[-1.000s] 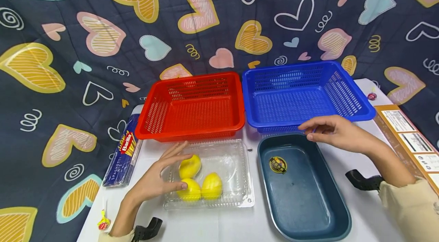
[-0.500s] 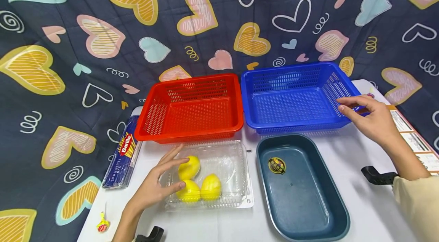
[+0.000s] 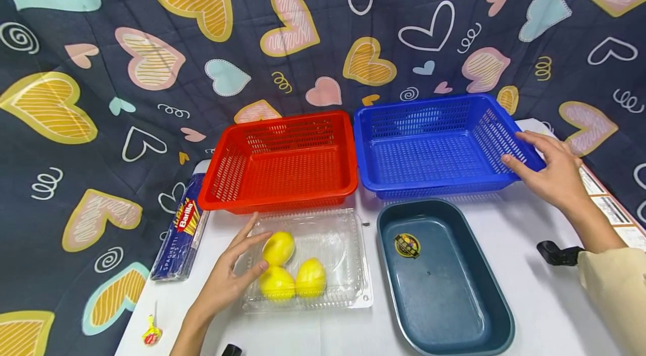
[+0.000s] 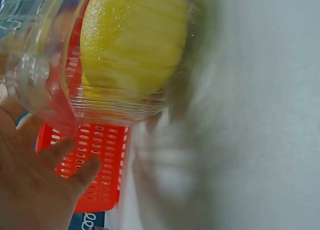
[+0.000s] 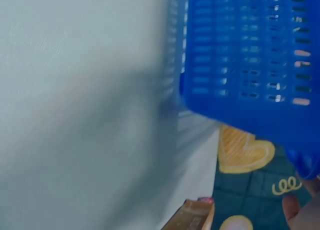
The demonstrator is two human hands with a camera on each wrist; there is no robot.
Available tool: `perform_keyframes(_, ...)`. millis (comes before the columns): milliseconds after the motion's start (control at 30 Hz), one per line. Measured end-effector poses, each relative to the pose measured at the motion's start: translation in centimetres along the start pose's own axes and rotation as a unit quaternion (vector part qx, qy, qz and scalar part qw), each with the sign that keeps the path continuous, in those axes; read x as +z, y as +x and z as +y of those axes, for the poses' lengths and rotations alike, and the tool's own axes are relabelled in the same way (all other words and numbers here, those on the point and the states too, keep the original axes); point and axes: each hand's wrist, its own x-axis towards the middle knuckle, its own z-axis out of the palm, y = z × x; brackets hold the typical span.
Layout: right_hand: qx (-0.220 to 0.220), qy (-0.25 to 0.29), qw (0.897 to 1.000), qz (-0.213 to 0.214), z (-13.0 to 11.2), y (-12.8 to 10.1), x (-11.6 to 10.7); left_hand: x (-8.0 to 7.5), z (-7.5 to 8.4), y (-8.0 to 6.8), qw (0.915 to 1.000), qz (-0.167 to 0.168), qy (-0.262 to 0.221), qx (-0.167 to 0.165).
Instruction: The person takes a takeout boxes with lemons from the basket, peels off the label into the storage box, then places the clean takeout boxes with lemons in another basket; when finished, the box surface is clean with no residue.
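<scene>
Blue basket | right grip wide at edge | left grip wide by clamshell | red basket, tub near

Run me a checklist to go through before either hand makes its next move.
1. Right hand at the right rim of the blue basket: ok.
2. Right hand actually touching that rim: cannot tell.
3. Left hand gripping the clear container: not ok; the fingers are spread by its left side.
4. All three yellow fruits inside the container: ok.
5. Container fully latched: cannot tell.
6. Blue basket and red basket upright: ok.
</scene>
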Motion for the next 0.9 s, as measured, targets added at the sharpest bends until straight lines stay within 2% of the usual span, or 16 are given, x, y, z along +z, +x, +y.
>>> perform_keyframes(300, 0.009, -0.019, 0.998, -0.054, 1.2, 0.1, 0.1, 0.2, 0.1, -0.5, 0.9973, -0.012, -0.038, -0.061)
perform_keyframes(533, 0.021, -0.031, 0.996, -0.086, 1.4, 0.2, 0.1, -0.1, 0.4, -0.4, 0.9893, -0.043, -0.083, -0.112)
perform_keyframes(900, 0.032, -0.038, 0.994, -0.100, 1.8, 0.1, 0.2, -0.6, 1.3, -0.2, 0.9872, -0.058, -0.039, -0.143)
